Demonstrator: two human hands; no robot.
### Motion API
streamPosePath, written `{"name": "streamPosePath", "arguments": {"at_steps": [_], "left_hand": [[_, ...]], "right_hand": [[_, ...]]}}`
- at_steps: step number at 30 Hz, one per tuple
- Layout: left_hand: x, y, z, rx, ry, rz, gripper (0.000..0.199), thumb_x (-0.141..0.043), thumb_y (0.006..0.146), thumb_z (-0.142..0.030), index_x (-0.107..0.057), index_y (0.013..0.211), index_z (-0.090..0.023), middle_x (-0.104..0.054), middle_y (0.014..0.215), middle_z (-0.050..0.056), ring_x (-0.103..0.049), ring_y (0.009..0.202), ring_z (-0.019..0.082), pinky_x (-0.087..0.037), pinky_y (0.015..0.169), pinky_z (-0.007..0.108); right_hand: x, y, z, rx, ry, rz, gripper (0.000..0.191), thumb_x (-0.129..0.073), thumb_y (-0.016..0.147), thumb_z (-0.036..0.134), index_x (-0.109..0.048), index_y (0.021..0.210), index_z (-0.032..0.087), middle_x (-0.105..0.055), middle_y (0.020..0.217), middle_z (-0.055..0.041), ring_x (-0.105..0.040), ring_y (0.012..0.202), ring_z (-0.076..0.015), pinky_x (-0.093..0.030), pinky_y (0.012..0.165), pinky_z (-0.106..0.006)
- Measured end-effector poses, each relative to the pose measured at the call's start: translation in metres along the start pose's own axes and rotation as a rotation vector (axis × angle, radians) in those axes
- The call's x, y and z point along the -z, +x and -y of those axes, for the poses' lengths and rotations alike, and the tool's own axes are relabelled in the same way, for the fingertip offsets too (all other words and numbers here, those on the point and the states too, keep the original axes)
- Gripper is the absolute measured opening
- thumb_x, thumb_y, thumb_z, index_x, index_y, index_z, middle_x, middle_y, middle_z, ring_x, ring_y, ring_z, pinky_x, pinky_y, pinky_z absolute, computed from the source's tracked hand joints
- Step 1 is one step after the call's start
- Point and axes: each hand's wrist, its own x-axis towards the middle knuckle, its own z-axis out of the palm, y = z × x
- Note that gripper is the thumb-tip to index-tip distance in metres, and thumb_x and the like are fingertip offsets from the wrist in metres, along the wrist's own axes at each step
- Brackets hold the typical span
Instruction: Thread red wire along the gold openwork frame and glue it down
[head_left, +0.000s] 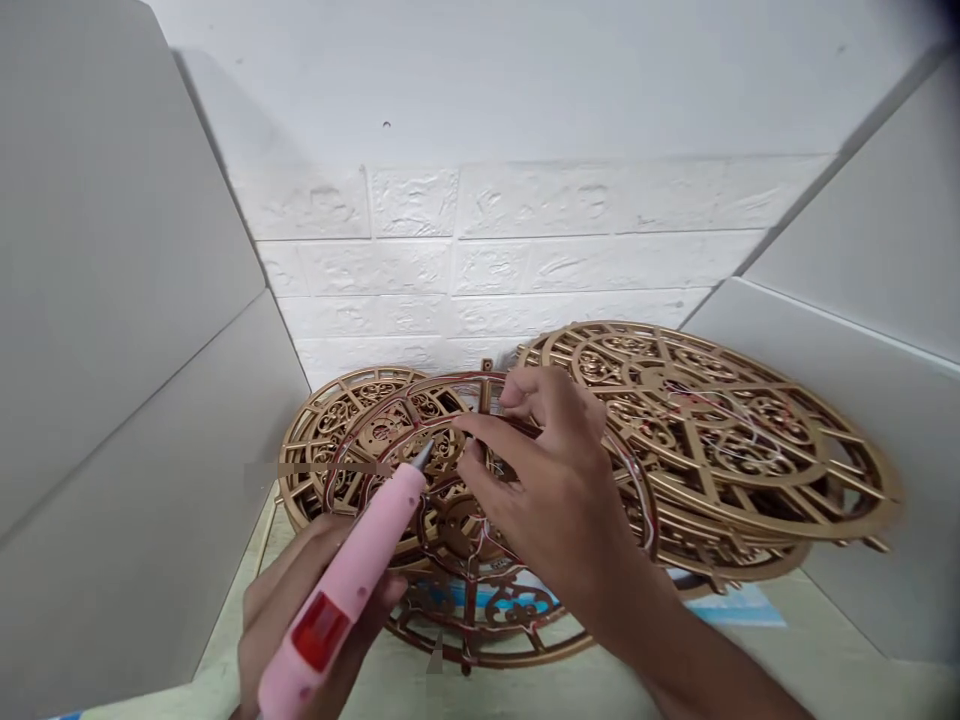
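A pink pen-like tool (375, 540) with a red window and a metal tip lies in my left hand (300, 590), whose fingers are wrapped round it. Its tip points up and right, over the middle of a round brown-gold openwork frame (469, 635). Over the same frame is my right hand (547, 470), thumb and index finger bent close together near the tool's tip. Whatever is between those fingertips is too small to make out. Thin red and white wires run along the frame's rings.
Stacked gold openwork discs (712, 400) with loose wires stand at the right, and another gold disc (300, 450) at the left. A white brick-patterned wall (495, 210) is behind, with grey panels (135, 330) on both sides. Blue-and-white sheet (739, 608) lies on the pale green table (810, 660).
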Motion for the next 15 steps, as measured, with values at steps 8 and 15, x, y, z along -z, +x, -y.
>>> {"name": "streamPosePath", "arguments": {"at_steps": [8,15], "left_hand": [[-0.005,0.023,-0.015,-0.194,0.045,-0.011,0.008,-0.063,0.089,-0.024,-0.055,0.087,-0.025,-0.052,0.064,-0.005,-0.051,0.048,0.011,-0.041,0.043,0.02],[-0.02,0.022,-0.036,0.032,-0.063,-0.123,0.019,-0.06,0.094,-0.043,-0.062,0.089,-0.025,-0.06,0.074,-0.001,-0.058,0.059,0.013,-0.047,0.053,0.023]], "right_hand": [[-0.002,0.0,0.003,0.002,0.029,-0.067,0.019,-0.058,0.087,0.005,-0.069,0.08,0.018,-0.048,0.091,-0.0062,-0.056,0.084,-0.0189,-0.053,0.075,-0.042],[-0.001,-0.007,-0.004,0.006,0.034,-0.034,0.016,-0.064,0.084,0.006,-0.065,0.087,0.022,-0.048,0.093,-0.0038,-0.057,0.083,-0.0169,-0.054,0.071,-0.035]]}}
